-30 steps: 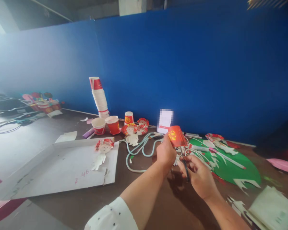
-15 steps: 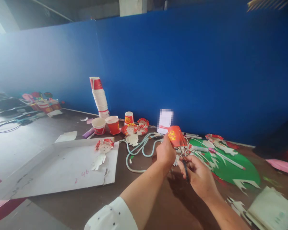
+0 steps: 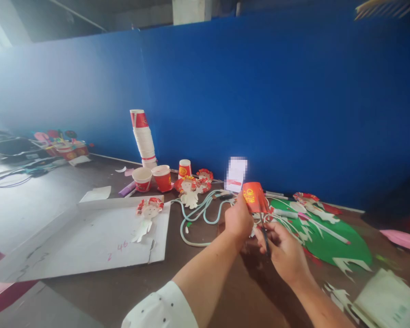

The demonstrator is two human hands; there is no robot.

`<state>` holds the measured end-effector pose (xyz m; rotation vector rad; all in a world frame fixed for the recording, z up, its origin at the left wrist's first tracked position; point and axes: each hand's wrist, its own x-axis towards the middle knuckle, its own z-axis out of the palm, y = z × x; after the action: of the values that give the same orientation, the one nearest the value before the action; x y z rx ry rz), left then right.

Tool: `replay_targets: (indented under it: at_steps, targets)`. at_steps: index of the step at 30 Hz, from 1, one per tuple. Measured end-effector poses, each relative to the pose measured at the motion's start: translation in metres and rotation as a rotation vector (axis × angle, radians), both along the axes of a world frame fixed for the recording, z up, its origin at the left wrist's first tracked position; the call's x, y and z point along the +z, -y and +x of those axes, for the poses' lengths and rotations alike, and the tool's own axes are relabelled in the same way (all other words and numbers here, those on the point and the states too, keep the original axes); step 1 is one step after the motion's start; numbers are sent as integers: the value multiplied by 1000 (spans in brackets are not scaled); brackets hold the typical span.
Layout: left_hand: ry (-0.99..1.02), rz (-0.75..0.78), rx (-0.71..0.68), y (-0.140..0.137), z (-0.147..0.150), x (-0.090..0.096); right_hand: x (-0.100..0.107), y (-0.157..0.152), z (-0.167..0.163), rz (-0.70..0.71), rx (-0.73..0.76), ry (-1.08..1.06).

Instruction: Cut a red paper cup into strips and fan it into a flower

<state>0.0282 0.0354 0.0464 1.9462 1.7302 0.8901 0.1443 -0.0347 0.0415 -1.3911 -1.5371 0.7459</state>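
Note:
My left hand (image 3: 238, 219) is closed on a red paper cup (image 3: 255, 197) with yellow characters, held up above the table. In my right hand (image 3: 283, 243) is a pair of scissors (image 3: 264, 234) with dark handles. Their blades reach up to the lower edge of the cup. How far the blades part there is too small to make out. Behind the cup stands a white phone-like panel (image 3: 236, 171), blurred out. Pale cords (image 3: 213, 216) lie on the table just beyond my hands.
A tall stack of paper cups (image 3: 144, 141) leans by the blue partition (image 3: 259, 91), with several loose cups near it. Paper figures with red frills lie about, one on a white cardboard tray (image 3: 99, 241). Right of my hands, a green sheet (image 3: 348, 232) carries markers and scraps.
The cup in my left hand has turned and tipped slightly, with its lower edge shifting at the scissors. Otherwise the whole view has only slid slightly to the right.

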Motion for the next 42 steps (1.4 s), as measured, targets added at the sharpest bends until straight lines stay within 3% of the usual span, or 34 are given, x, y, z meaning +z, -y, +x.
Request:
replay_targets:
  at_steps: [4, 19, 34, 42]
  targets:
    - [-17, -5, -64, 5, 5, 1, -1, -1, 5, 7, -41, -20]
    - [-24, 21, -68, 7, 4, 2, 3, -1, 5, 15, -36, -20]
    - [-92, 92, -97, 4, 10, -6, 6, -1, 7, 2, -169, -129]
    - [-78, 36, -112, 5, 8, -3, 11, 0, -1, -14, -154, -179]
